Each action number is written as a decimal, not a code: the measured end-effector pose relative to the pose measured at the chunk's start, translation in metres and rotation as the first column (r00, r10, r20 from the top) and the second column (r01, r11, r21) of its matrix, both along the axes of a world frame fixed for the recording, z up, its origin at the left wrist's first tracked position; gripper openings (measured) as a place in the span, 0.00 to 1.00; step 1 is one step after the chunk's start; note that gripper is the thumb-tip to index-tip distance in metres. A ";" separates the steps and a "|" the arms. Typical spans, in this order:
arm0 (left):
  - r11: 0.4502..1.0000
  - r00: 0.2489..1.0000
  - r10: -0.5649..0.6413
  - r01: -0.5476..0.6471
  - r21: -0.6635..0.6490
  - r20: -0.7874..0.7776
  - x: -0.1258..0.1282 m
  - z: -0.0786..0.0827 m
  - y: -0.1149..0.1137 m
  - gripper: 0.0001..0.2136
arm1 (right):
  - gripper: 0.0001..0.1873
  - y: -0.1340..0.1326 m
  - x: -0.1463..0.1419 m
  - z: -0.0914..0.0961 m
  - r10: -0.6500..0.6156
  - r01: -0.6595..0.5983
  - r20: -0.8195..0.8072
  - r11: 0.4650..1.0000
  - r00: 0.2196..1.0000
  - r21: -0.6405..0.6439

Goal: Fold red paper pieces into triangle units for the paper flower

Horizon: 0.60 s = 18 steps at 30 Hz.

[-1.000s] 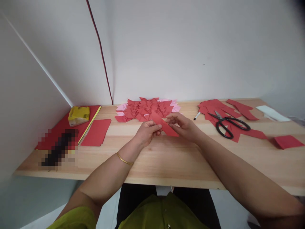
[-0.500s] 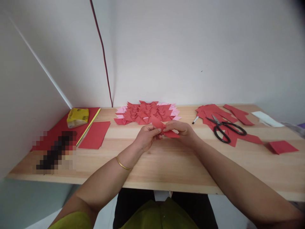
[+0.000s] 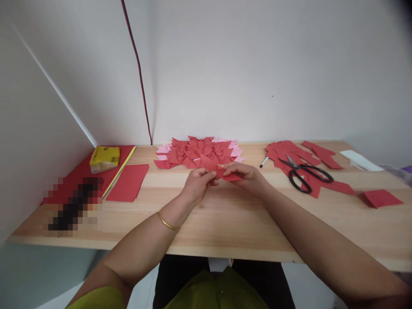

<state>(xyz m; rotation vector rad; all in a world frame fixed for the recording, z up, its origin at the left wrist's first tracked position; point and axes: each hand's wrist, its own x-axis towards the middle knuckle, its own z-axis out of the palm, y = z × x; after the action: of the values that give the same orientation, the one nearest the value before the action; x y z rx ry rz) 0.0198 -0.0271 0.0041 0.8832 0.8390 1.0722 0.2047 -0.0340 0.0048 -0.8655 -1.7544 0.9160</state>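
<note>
We pinch a folded red paper piece [image 3: 225, 174] between both hands, left hand [image 3: 197, 185] and right hand [image 3: 246, 176] closed on it. Just beyond our fingertips lies the pile of folded pieces [image 3: 198, 152]; scissors [image 3: 304, 174] sit farther right.

red paper piece [image 3: 227, 174]: a second ago a long strip slanting from centre frame down to the right between both hands; half a second ago shorter, with a corner standing up on its left; now a small compact piece showing only between the fingertips
left hand [image 3: 196, 185]: thumb and fingers have closed tighter on the paper's left end
right hand [image 3: 247, 175]: fingers, spread loosely along the strip a second ago, now curl down over the paper's right part
gap between the hands: narrower, fingertips almost meeting at centre frame
light wooden table top [image 3: 225, 219]: sits slightly lower in the frame than a second ago, as the view has tipped up
</note>
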 end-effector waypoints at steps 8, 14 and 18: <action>0.985 0.958 0.014 0.037 0.170 -0.288 -0.003 0.001 0.001 0.10 | 0.13 0.000 0.005 0.008 -0.184 0.197 0.083 0.960 0.979 -0.200; 0.962 0.951 -0.081 0.153 0.226 -0.300 -0.003 -0.001 -0.002 0.10 | 0.14 -0.007 -0.007 0.008 -0.145 0.173 0.261 0.981 0.954 -0.089; 0.985 0.991 -0.079 0.094 0.142 -0.110 0.002 -0.004 -0.002 0.11 | 0.11 -0.008 -0.009 0.005 -0.144 0.144 0.306 0.989 0.941 0.022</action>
<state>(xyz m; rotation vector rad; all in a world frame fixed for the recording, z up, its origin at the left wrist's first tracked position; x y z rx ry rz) 0.0223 -0.0293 -0.0001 1.0976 0.8074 1.0282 0.1957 -0.0424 0.0102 -1.1718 -1.9225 0.7136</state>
